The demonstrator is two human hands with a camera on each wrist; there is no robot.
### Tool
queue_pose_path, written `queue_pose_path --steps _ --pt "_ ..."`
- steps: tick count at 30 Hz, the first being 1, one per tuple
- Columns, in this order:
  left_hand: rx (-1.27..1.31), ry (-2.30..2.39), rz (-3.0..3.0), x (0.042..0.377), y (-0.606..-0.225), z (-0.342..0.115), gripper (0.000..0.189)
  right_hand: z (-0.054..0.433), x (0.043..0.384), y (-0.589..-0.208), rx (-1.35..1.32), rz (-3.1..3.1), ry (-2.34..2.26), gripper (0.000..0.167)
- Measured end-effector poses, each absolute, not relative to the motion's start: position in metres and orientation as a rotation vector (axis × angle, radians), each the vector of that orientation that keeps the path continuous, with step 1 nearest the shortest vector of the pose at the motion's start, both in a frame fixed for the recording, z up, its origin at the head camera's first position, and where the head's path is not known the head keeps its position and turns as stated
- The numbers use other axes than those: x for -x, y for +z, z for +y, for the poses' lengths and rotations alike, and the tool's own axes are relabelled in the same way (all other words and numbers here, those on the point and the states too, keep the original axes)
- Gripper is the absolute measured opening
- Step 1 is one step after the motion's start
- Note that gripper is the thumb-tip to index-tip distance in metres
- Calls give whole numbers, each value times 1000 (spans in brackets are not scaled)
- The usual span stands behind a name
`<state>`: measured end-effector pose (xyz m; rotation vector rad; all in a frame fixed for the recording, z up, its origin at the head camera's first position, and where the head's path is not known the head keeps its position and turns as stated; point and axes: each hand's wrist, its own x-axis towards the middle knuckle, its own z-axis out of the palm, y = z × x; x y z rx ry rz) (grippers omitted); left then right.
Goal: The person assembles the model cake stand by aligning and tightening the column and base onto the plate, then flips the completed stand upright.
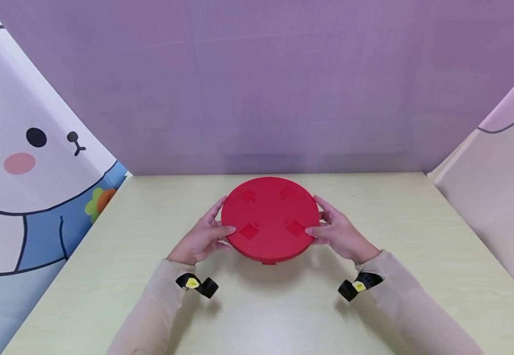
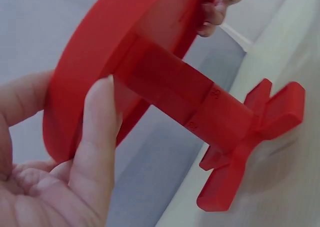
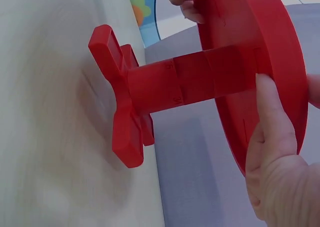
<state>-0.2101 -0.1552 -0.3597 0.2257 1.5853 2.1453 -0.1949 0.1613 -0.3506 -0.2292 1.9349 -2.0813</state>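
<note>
A red plastic round-topped pedestal stand (image 1: 269, 217) is upright at the middle of the table, held between both hands. Its disc top has several faint diamond marks. Underneath, the wrist views show a jointed column (image 2: 172, 82) and a cross-shaped foot (image 3: 122, 97); whether the foot touches the table I cannot tell. My left hand (image 1: 201, 236) grips the disc's left rim, thumb on top and fingers at the edge and underside. On the opposite rim, my right hand (image 1: 339, 231) grips in the same way. From above, the disc hides nearly all of the column and foot.
The pale table (image 1: 270, 315) reaches back to a purple cloth wall (image 1: 266, 88). A cartoon-printed cloth (image 1: 39, 197) hangs on the left, and a pale one (image 1: 501, 172) on the right. Each wrist wears a black camera strap.
</note>
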Motion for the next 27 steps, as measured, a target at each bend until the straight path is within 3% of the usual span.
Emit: queue_pose_path --steps 27 --pt "-176 2041 1419 219 -360 -170 85 166 200 -354 245 1882 -2010 86"
